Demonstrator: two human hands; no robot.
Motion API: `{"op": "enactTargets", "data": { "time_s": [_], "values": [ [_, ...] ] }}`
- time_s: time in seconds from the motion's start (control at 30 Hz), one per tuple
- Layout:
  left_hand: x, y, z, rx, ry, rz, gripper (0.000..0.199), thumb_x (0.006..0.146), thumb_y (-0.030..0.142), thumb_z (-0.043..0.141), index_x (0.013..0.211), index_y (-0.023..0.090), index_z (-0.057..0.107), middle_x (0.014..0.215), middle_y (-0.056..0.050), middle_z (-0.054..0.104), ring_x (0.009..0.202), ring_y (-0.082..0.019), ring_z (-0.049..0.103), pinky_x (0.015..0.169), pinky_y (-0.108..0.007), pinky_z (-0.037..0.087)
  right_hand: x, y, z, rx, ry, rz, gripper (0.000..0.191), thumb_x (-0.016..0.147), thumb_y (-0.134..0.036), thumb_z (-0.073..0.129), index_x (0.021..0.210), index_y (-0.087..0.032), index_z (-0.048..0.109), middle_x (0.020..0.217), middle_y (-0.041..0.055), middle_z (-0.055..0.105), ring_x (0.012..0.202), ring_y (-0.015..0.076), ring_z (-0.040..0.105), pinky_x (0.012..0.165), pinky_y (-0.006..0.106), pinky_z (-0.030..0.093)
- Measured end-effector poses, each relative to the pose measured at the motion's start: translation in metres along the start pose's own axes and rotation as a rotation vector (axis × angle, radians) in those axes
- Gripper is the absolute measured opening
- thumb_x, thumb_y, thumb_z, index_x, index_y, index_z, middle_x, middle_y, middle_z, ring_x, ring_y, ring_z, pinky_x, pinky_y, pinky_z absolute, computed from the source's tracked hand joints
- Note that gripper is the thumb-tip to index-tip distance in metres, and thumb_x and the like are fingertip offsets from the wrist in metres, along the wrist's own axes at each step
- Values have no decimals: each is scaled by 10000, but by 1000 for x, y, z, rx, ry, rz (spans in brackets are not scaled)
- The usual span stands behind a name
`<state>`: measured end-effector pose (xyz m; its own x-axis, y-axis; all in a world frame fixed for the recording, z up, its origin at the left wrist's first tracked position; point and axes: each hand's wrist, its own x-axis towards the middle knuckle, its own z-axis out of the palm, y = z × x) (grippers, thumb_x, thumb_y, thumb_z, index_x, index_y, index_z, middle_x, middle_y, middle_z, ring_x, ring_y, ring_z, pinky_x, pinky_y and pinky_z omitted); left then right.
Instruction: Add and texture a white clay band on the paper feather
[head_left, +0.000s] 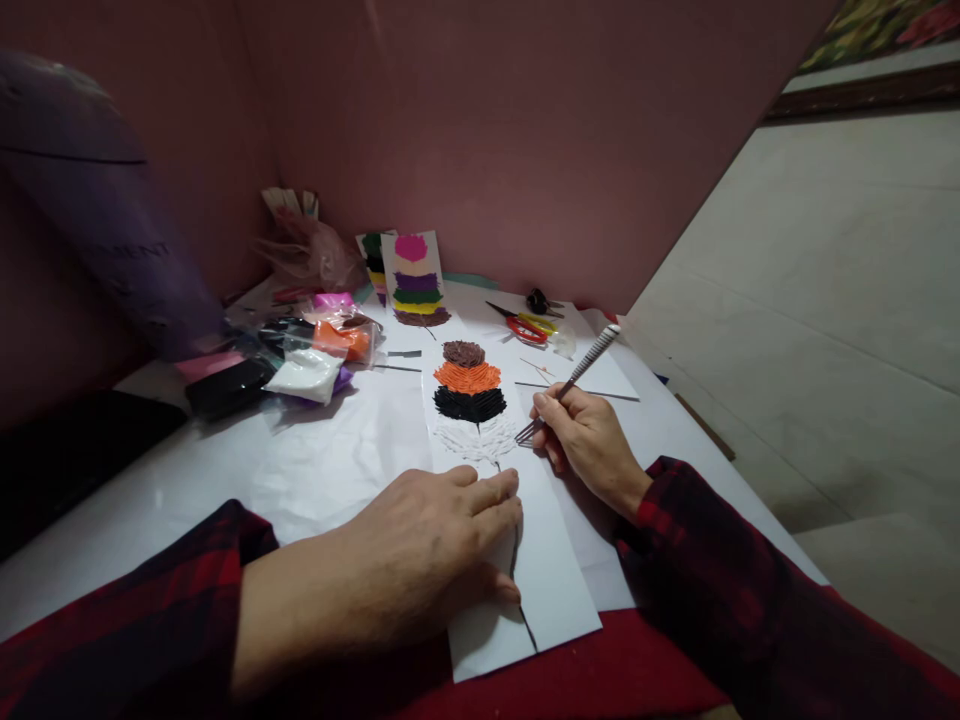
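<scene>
- Two pink wall faces (510, 130) meet in a corner behind the work; pale tiling (840, 280) covers the wall on the right.
- One table under a white covering (330, 490) fills the middle, with red cloth (637, 660) at its near edge.
- One tall purple object (90, 200), lettered but only partly legible, stands at the far left.
- Several plastic packets (304, 375) lie heaped on the table's left side, with white, orange, pink and black contents showing.
- One long white card (555, 590) lies flat at the centre, ahead of the person. Its textured bands, from far to near, are brown, orange, black and white; a thin dark stem line runs towards the near edge.
- The left hand (427, 530) rests palm down over the card's nearer part, fingers extended and close together, thumb apart.
- The right hand (589, 430) pinches a fork (589, 360) between thumb and fingers, handle slanting up and away, tines at the white band's right edge; whether they touch it, I cannot tell.
- Two smaller cards (420, 268) with coloured bands lean at the back.
- Red-and-yellow-handled scissors (529, 328) lie beyond the fork.
</scene>
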<state>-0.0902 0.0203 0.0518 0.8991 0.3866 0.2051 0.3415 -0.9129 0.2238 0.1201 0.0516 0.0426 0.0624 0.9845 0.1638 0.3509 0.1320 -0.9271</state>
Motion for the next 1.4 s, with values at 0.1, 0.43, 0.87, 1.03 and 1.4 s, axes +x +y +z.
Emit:
{"op": "enactTargets", "data": {
  "time_s": [0.1, 0.43, 0.87, 1.03, 1.4],
  "values": [
    [0, 0, 1, 1, 5, 4, 240, 959, 420, 527, 899, 188, 515, 965, -19, 608, 739, -166, 530, 630, -323, 428, 1, 0, 0, -10, -5, 10, 275, 890, -399, 554, 725, -179, 549, 473, -32, 586, 272, 54, 424, 292, 160, 321],
    [0, -3, 3, 4, 14, 14, 262, 948, 450, 542, 918, 191, 518, 988, -20, 615, 758, -171, 543, 649, -334, 432, 0, -4, 0, -23, 23, 59, 259, 874, -379, 552, 713, -177, 538, 456, -37, 572, 272, 58, 436, 280, 155, 327],
    [-2, -2, 2, 22, -7, 6, 306, 950, 491, 514, 957, 186, 531, 1072, -44, 626, 777, -187, 543, 668, -346, 433, -1, -5, -2, 36, 101, 73, 250, 849, -385, 551, 710, -177, 548, 440, -44, 556, 254, 67, 423, 238, 162, 331],
    [-1, -2, 4, 29, 8, 14, 295, 949, 486, 519, 931, 192, 528, 1044, -39, 626, 746, -183, 527, 646, -345, 411, -4, -6, -1, 105, 37, 82, 264, 837, -421, 582, 728, -183, 556, 439, -49, 550, 277, 77, 428, 249, 179, 368],
    [-1, -3, 4, 20, 15, 11, 307, 936, 498, 537, 929, 192, 523, 1013, -25, 624, 744, -177, 528, 639, -340, 412, -6, -4, 1, 86, 2, 60, 265, 863, -413, 576, 737, -180, 558, 453, -49, 560, 282, 68, 427, 277, 180, 376]
  ]
}}
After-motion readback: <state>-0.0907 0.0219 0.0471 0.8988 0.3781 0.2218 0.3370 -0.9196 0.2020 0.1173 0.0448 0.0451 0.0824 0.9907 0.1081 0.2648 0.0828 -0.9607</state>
